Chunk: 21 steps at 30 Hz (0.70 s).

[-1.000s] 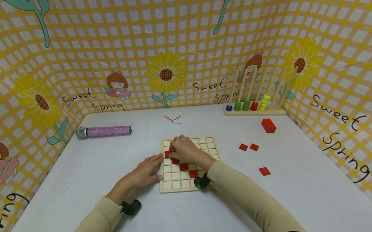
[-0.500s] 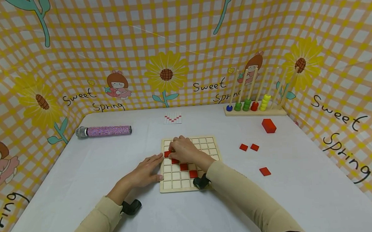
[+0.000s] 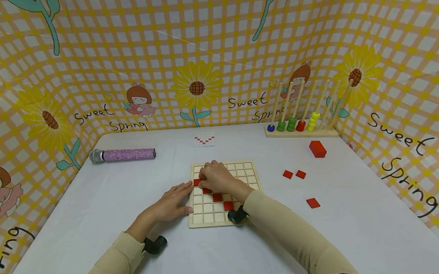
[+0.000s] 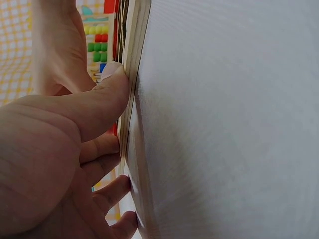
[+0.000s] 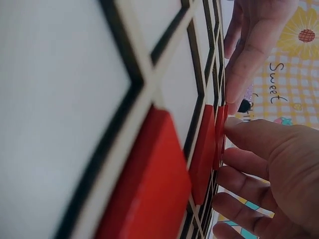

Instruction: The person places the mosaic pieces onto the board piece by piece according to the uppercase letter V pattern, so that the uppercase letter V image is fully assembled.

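Four red tiles (image 3: 217,198) lie beside the right fingers (image 5: 244,184), grip unclear; extended left fingers (image 3: 182,188) touch the board (image 3: 208,218).

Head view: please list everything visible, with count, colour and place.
Board: 1, pale wood, centre
Board tiles: 4 visible, red
Loose tiles: 3, red, right of board
Bead rack: 1, multicoloured, rear right
Block: 1, red, near rack
Card: 1, white-red, behind board
Microphone: 1, purple, rear left
Table: 1, white, underneath
Backdrop: 1, yellow checked, behind
Wrist devices: 2, black, foreground
Sleeves: 2, beige, foreground
Hands: 2, left hand at board's left edge, right hand over board
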{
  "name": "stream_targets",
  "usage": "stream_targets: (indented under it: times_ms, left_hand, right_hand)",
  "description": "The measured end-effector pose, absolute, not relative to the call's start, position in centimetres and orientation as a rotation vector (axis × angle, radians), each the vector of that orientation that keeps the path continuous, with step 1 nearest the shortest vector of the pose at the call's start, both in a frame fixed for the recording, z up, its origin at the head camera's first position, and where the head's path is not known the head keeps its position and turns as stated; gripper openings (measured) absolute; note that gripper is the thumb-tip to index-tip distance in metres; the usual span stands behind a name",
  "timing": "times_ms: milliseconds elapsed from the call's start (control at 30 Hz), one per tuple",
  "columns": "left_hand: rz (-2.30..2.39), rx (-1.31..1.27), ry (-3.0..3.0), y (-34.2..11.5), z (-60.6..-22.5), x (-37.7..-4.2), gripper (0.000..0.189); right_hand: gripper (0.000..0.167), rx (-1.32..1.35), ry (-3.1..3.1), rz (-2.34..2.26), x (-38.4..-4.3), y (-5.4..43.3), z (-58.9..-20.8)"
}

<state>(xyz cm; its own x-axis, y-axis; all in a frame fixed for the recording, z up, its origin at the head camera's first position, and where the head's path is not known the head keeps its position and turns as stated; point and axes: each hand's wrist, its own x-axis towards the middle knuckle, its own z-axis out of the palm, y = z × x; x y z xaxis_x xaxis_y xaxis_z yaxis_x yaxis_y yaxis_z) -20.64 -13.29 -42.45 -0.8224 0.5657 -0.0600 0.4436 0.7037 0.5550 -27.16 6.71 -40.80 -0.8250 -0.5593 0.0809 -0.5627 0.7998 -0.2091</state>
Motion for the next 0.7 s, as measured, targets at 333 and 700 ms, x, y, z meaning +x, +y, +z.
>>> stream_targets:
  times_ms: [333, 700]
  left_hand:
    - [0.765, 0.771, 2.694, -13.2, -42.5, -20.7, 0.072]
    - [0.779, 0.775, 2.693, -13.2, -42.4, -20.6, 0.073]
  right_hand:
    - [0.024, 0.876, -2.965, 0.411, -26.7, 7.8, -40.2]
    - [0.028, 0.821, -2.913, 0.472, -25.1, 10.3, -38.9]
